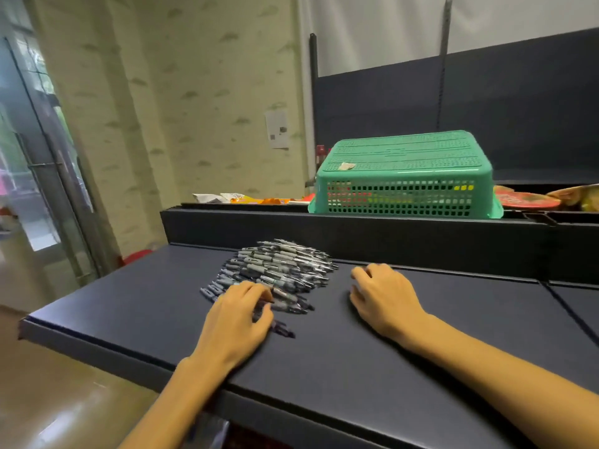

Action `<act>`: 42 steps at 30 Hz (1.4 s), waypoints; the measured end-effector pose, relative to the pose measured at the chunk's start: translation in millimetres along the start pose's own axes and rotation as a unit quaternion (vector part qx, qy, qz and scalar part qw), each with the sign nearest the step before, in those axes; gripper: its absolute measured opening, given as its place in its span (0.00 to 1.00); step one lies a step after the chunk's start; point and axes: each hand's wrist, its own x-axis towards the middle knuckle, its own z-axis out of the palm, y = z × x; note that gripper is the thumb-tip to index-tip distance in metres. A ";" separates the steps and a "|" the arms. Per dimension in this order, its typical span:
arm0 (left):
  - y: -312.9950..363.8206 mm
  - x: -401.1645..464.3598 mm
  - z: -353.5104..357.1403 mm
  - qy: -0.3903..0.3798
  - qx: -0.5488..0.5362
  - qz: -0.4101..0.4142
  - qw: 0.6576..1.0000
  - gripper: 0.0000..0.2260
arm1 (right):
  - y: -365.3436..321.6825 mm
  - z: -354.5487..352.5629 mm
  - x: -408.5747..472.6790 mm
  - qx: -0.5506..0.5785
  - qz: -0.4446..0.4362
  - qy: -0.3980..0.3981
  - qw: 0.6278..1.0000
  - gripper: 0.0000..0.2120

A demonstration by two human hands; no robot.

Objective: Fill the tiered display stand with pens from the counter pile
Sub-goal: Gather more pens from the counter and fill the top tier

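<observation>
The pens (pixel 278 270) lie piled on the dark worktop (pixel 356 351). Left hand (pixel 238 315) curls over the pile's near pens; right hand (pixel 382 294) rests beside it, holding nothing. Risk: a loose grasp rolls pens off the edge.

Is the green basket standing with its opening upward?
No, the green basket lies upside down on the raised ledge behind the pen pile, its flat bottom facing up.

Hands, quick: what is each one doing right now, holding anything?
Left hand: fingers curled on pens at the near edge of the pen pile.
Right hand: loosely curled, resting on the counter, holding nothing.
</observation>
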 end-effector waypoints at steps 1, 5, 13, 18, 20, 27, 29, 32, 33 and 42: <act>-17.6 2.0 -3.4 -0.001 -0.011 0.003 1.000 0.06 | -7.6 5.0 5.1 -0.005 0.019 0.006 1.000 0.07; -75.2 14.2 -12.4 -0.029 -0.051 0.044 0.997 0.08 | -39.8 13.0 19.7 -0.007 0.105 0.005 0.994 0.07; -103.1 25.8 -11.6 -0.092 -0.114 0.195 0.970 0.12 | -40.5 13.1 15.9 -0.009 0.220 0.040 0.975 0.08; -104.4 26.7 -8.4 -0.115 -0.108 0.244 0.957 0.08 | -40.2 13.0 17.0 0.014 0.223 0.036 0.974 0.07; -105.6 25.1 -7.6 -0.125 -0.105 0.256 0.953 0.10 | -40.0 13.8 16.8 0.019 0.223 0.037 0.974 0.07; -102.8 25.6 -12.9 -0.052 -0.143 0.274 0.950 0.08 | -38.2 13.4 18.5 0.024 0.220 0.025 0.975 0.08; -103.5 26.3 -14.8 -0.023 -0.134 0.276 0.952 0.09 | -37.0 12.9 18.8 0.031 0.211 0.032 0.976 0.08; -116.4 26.4 -19.3 -0.020 -0.151 0.246 0.957 0.10 | -35.9 13.3 18.5 0.034 0.211 0.040 0.976 0.08; -125.0 25.1 -20.9 -0.033 -0.160 0.231 0.959 0.10 | -36.3 13.3 17.6 0.033 0.214 0.038 0.976 0.09; -183.2 24.3 -34.6 -0.168 -0.160 0.164 0.959 0.06 | -34.8 16.1 19.5 0.023 0.224 0.032 0.974 0.08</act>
